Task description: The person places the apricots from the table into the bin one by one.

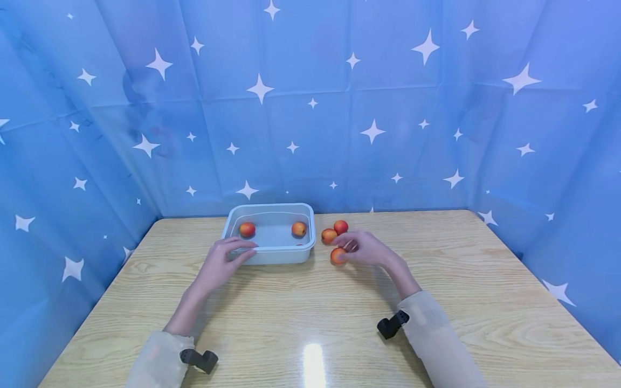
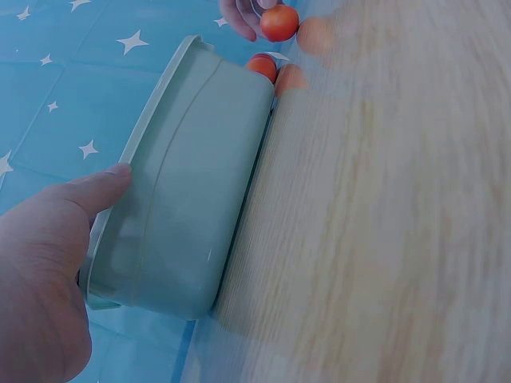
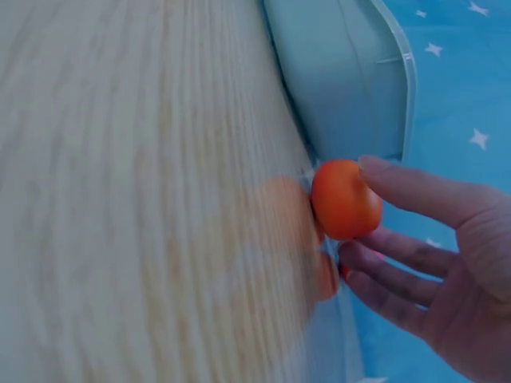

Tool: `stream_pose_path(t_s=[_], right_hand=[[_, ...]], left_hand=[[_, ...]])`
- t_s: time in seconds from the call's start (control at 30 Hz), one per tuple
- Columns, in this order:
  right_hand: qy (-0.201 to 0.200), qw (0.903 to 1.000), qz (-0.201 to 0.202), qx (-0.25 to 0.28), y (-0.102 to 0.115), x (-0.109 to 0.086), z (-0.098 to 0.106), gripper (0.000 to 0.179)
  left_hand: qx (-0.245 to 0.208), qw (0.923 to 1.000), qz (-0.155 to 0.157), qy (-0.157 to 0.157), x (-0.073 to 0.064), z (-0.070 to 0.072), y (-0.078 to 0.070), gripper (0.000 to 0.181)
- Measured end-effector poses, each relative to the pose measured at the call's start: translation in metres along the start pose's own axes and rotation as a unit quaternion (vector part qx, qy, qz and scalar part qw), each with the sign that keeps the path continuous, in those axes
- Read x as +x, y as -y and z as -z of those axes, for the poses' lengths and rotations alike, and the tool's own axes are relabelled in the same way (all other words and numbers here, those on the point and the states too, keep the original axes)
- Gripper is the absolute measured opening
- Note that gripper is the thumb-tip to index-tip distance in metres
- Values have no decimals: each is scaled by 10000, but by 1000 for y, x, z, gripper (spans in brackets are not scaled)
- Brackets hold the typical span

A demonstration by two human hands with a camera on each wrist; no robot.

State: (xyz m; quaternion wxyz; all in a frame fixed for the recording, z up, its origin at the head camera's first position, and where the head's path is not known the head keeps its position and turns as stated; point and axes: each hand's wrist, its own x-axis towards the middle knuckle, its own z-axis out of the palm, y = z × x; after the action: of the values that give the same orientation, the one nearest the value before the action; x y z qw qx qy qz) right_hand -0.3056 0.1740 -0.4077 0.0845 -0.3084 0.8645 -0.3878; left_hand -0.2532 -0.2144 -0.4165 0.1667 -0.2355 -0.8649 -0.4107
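A pale blue plastic box (image 1: 273, 256) stands near the back edge of the table. My left hand (image 1: 224, 260) holds its front left rim, with the thumb on the outer wall in the left wrist view and the other fingers hidden there. Right of the box, my right hand (image 1: 361, 249) pinches a small red-orange fruit (image 3: 345, 199) between thumb and fingertips, low over the table. Two similar fruits lie behind it, a yellow-red one (image 1: 329, 236) and a redder one (image 1: 341, 227). Inside the box are a red fruit (image 1: 247, 229) at the left and an orange-red fruit (image 1: 298, 229) at the right.
The light wooden table (image 1: 301, 307) has a glossy surface that mirrors the fruit. A blue curtain (image 1: 310, 118) with white stars hangs behind and along both sides. A sliver of red shows just behind the box's front rim.
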Motion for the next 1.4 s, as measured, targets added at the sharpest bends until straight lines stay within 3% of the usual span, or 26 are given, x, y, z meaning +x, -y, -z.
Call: stream_pose_path(t_s=[0.3, 0.57, 0.93, 1.17, 1.4], right_hand=[[-10, 9998, -186, -87, -8, 0, -1, 39], [-69, 9996, -250, -72, -7, 0, -1, 39], [-694, 9960, -559, -19, 1, -1, 0, 36], [-943, 9946, -428, -82, 6, 0, 4, 32], [-1145, 9934, -80, -35, 13, 4, 6, 42]], left_hand=[[-18, 10000, -57, -12, 1, -1, 1, 18], [-33, 10000, 70, 45, 0, 0, -1, 19], [-79, 9999, 139, 63, 0, 0, 0, 19], [-62, 9999, 99, 37, 1, 0, 1, 19], [-52, 10000, 22, 26, 0, -1, 1, 18]])
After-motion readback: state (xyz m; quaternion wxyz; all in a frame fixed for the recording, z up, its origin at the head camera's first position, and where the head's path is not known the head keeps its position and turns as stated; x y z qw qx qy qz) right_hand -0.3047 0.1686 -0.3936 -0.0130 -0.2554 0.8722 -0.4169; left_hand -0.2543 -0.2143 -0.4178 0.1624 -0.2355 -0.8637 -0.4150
